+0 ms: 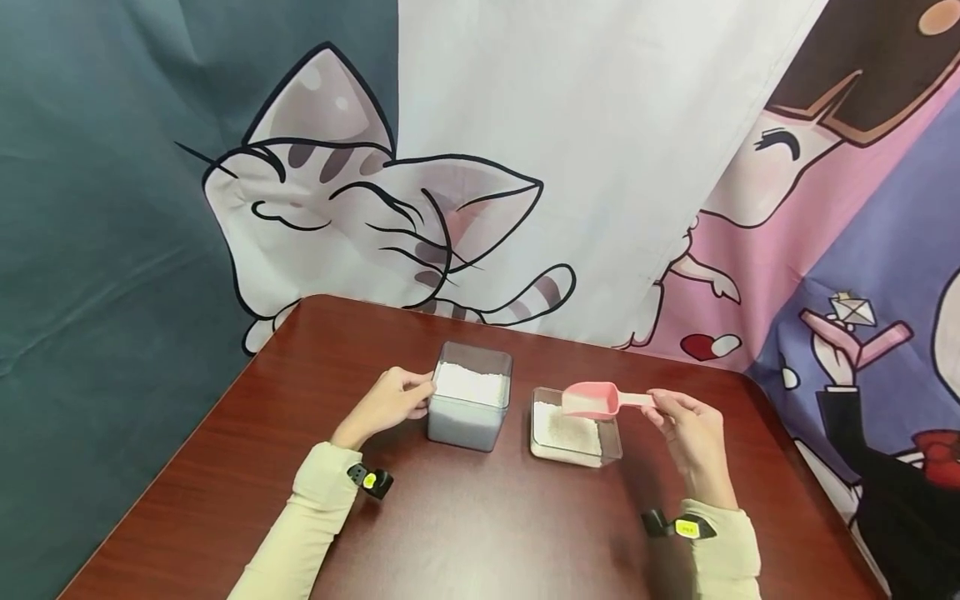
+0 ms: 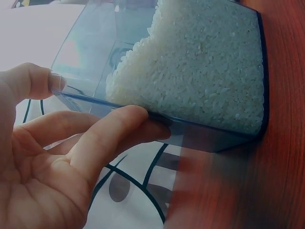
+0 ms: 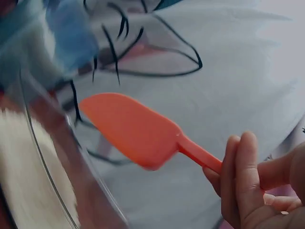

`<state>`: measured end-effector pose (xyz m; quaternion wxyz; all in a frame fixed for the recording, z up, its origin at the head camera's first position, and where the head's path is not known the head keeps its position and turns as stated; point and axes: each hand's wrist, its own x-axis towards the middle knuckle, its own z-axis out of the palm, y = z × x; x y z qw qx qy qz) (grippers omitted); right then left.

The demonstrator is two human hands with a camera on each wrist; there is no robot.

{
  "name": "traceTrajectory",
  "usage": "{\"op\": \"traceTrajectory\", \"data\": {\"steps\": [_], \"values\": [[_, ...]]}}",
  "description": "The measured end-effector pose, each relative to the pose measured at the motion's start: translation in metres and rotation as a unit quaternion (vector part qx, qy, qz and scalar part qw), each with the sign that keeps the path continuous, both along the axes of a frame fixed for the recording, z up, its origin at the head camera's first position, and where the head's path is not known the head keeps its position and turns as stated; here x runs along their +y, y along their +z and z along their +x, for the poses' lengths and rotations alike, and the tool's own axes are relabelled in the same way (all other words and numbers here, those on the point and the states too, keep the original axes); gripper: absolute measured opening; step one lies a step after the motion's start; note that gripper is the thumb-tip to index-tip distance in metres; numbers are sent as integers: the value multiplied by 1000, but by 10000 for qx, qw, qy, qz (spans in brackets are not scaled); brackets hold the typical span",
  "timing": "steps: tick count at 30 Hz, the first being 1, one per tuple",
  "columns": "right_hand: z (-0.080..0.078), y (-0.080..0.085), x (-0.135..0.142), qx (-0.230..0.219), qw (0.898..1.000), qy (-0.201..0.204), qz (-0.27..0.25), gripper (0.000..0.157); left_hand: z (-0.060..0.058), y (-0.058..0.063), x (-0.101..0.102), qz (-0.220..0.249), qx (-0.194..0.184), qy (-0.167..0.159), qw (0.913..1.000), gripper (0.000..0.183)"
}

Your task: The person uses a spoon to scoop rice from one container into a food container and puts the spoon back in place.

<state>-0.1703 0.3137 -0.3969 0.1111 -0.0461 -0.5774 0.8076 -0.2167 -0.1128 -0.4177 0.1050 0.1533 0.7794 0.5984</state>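
A tall clear bluish container (image 1: 465, 429) stands on the table, filled partway with white rice (image 2: 200, 67). My left hand (image 1: 386, 404) grips its left side, thumb at one corner and fingers (image 2: 114, 129) along the wall in the left wrist view. To its right sits a low clear box (image 1: 612, 447) with pale grains (image 1: 562, 429) in it. Over this box my right hand (image 1: 693, 433) holds a pink scoop (image 3: 138, 131) by its handle, the bowl pointing left. Some pale stuff shows in the scoop's bowl in the head view.
The reddish-brown wooden table (image 1: 427, 533) carries both containers near its far middle. Behind it hangs a cloth backdrop (image 1: 600, 167) printed with cartoon figures, close to the table's back edge. Each wrist wears a small black camera strap.
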Motion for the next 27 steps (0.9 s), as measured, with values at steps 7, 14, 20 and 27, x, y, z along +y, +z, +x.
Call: {"op": "traceTrajectory", "data": {"steps": [7,14,20,27], "values": [[0,22,-31,-373,9932,502,-983,20,5,11,0,34,-62,-50,10000,38],[0,24,-44,-499,9907,498,-1164,19,18,29,3,-36,-34,-50,10000,35],[-5,30,-61,-388,9943,443,-886,17,19,30,3,-4,-30,-68,10000,36],[-15,43,-86,-239,9975,474,-459,13,16,27,3,-60,8,-65,10000,37]]}}
